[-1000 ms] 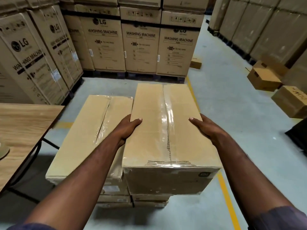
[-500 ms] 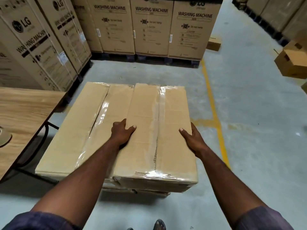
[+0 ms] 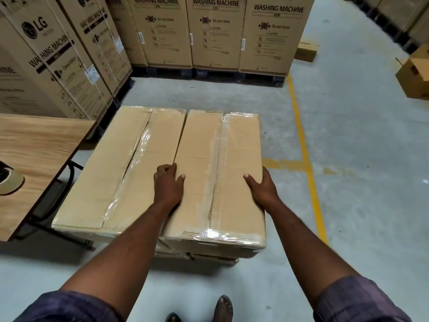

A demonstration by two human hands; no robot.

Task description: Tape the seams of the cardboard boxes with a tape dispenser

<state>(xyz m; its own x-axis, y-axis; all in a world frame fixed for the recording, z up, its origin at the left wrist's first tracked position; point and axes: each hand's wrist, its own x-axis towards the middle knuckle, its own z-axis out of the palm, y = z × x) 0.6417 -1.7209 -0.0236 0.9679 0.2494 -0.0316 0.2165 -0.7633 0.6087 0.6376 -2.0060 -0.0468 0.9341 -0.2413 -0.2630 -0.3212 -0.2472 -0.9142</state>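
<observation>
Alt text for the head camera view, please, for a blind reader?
A person's left hand and right hand grip the long edges of a taped cardboard box, set beside a second taped box on a low stack. A wooden table stands at the left; tall washing machine cartons line the back.

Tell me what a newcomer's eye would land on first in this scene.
Two flat cardboard boxes lie side by side low in the centre, the left box and the right box, with shiny clear tape along their seams. The left hand and right hand grip the right box by its two long edges. Tall washing machine cartons wall in the back and left.
</observation>
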